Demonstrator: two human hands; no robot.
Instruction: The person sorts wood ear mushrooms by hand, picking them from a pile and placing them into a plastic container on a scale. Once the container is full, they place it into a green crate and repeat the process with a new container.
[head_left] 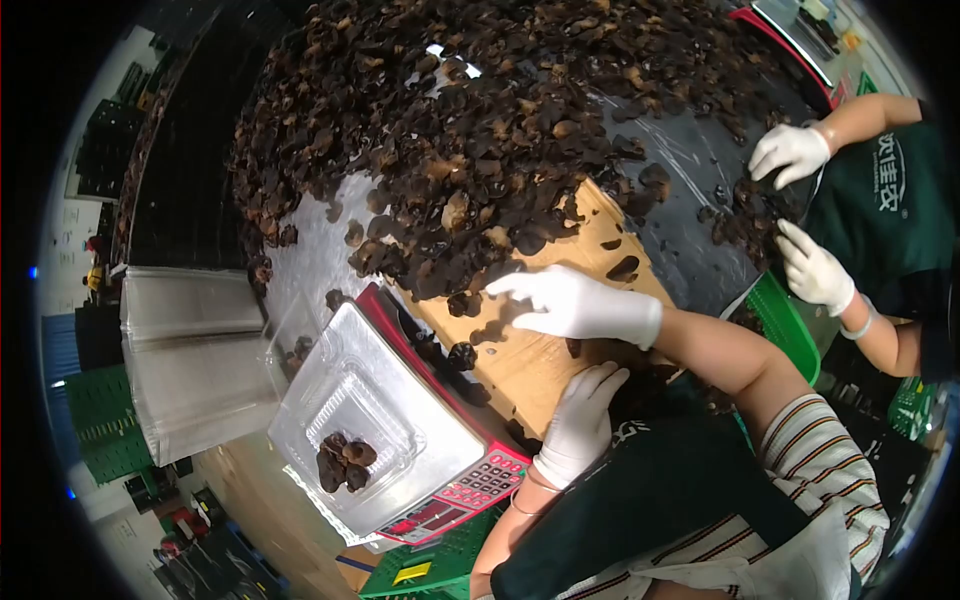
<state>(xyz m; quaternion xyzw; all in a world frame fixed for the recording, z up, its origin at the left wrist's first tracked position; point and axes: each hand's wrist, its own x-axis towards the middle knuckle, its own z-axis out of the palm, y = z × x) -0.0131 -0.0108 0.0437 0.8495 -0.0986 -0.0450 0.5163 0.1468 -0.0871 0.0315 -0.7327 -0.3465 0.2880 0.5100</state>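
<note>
My right hand (575, 305), in a white glove, reaches over a brown cardboard sheet (540, 375). Its index finger is stretched out beside dark, wrinkled pieces of wood ear mushroom (465, 303), thumb apart, with nothing visible in its grasp. Closer to my body, my left hand (583, 420), also gloved, is at the near edge of the cardboard. Its fingers are bent but slightly apart; its palm side is hidden. Left of both hands stands a red weighing scale (440, 450). On its steel plate lies a clear plastic tray (360, 405) with a few mushroom pieces (345, 462) in it.
A large heap of mushrooms (480, 130) spreads across the table. Clear plastic containers (200, 360) are stacked beyond the scale. At right, a co-worker's gloved hands (815, 270) are around a smaller pile, near a green crate (785, 325). Another scale (790, 50) stands at the far right.
</note>
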